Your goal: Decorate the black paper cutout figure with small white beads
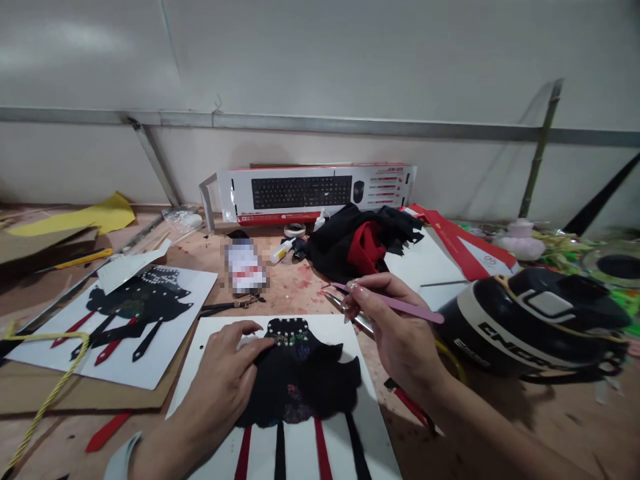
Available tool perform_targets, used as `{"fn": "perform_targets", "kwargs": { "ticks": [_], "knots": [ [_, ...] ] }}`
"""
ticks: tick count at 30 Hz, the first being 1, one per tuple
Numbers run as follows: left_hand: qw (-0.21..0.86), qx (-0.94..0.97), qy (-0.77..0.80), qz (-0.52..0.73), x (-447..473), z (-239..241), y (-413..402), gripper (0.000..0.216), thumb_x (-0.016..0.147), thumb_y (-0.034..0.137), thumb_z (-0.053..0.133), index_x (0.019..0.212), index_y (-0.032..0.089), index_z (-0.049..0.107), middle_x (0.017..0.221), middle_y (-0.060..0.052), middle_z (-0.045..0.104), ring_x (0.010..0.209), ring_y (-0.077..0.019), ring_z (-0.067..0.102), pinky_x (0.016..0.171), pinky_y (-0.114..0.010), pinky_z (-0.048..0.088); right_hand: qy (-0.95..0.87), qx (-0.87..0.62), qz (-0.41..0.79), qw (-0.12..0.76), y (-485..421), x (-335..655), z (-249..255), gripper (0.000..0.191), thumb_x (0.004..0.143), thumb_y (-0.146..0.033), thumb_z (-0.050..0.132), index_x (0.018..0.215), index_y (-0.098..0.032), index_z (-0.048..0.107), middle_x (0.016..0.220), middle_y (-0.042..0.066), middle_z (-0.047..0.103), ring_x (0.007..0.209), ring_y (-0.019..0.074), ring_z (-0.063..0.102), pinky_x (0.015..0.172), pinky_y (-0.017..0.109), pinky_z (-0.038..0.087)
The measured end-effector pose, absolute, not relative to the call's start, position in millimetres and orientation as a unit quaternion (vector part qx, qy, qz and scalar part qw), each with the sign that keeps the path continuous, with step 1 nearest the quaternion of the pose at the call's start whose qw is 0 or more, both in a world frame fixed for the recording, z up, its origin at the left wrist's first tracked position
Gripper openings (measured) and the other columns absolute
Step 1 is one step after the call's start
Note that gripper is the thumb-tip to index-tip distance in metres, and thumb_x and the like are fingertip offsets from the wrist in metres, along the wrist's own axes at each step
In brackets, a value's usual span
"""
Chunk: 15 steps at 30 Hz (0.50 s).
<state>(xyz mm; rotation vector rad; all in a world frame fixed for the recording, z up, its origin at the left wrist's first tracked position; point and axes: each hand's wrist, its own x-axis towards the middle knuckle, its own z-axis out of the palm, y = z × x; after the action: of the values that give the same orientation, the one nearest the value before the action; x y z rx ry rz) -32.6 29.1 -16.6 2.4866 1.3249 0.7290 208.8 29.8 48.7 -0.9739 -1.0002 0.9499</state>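
My left hand (227,373) lies over the left part of a black cloth piece (320,380), fingers stretched out and lightly bent. Its fingertips touch the cloth near a top tab edged with white pearl beads (288,325). Small coloured stones show on the cloth, and red and black strips hang below it on a white board (300,447). Above the board's right side, my right hand (395,333) is closed around pink tweezers (413,309), tips pointing left. Nothing can be made out between those tips. A metal tool (361,325) shows behind this hand, partly hidden.
A similar beaded black piece (135,300) lies on a white sheet at left, near a yellow cord (55,393). A phone (245,267), glue bottle (282,251), black and red cloth (360,240) and keyboard box (315,193) stand beyond. A large bottle (520,327) is at right.
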Motion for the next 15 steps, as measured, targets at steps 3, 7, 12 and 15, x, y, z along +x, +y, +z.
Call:
{"fn": "perform_targets", "kwargs": {
  "ticks": [3, 7, 12, 15],
  "knots": [
    [0.108, 0.849, 0.455, 0.246, -33.0, -17.3, 30.8, 0.053, 0.078, 0.000, 0.041, 0.117, 0.028, 0.064, 0.123, -0.008, 0.056, 0.112, -0.0285, 0.054, 0.093, -0.053, 0.048, -0.445, -0.432, 0.399, 0.676, 28.9, 214.3, 59.5, 0.006, 0.079, -0.026, 0.074, 0.080, -0.022, 0.069, 0.067, -0.002, 0.069, 0.060, 0.0125, 0.065, 0.056, 0.024, 0.054],
    [0.081, 0.848, 0.457, 0.255, -34.9, -16.2, 32.7, 0.052, 0.079, 0.002, 0.041, 0.120, 0.028, 0.060, 0.128, -0.008, 0.052, 0.118, -0.0281, 0.050, 0.097, -0.052, 0.045, -0.448, -0.416, 0.371, 0.699, 25.7, 221.5, 74.5, 0.004, 0.079, -0.024, 0.074, 0.079, -0.024, 0.070, 0.066, -0.002, 0.069, 0.059, 0.0125, 0.065, 0.056, 0.024, 0.055],
    [0.038, 0.882, 0.409, 0.231, -32.0, -17.1, 27.9, 0.053, 0.083, 0.003, 0.042, 0.123, 0.033, 0.058, 0.131, -0.007, 0.050, 0.116, -0.0284, 0.050, 0.093, -0.049, 0.046, -0.463, -0.412, 0.338, 0.708, 23.6, 227.4, 82.8, 0.006, 0.080, -0.027, 0.075, 0.078, -0.026, 0.069, 0.066, -0.002, 0.067, 0.059, 0.0140, 0.065, 0.057, 0.027, 0.056],
    [0.006, 0.897, 0.389, 0.209, -30.0, -19.3, 25.7, 0.053, 0.083, 0.002, 0.043, 0.126, 0.031, 0.056, 0.131, -0.009, 0.051, 0.114, -0.0287, 0.050, 0.091, -0.048, 0.046, -0.464, -0.414, 0.347, 0.702, 23.6, 228.3, 81.5, 0.005, 0.080, -0.028, 0.074, 0.080, -0.026, 0.069, 0.067, -0.001, 0.067, 0.058, 0.0142, 0.066, 0.055, 0.028, 0.055]
  ]
}}
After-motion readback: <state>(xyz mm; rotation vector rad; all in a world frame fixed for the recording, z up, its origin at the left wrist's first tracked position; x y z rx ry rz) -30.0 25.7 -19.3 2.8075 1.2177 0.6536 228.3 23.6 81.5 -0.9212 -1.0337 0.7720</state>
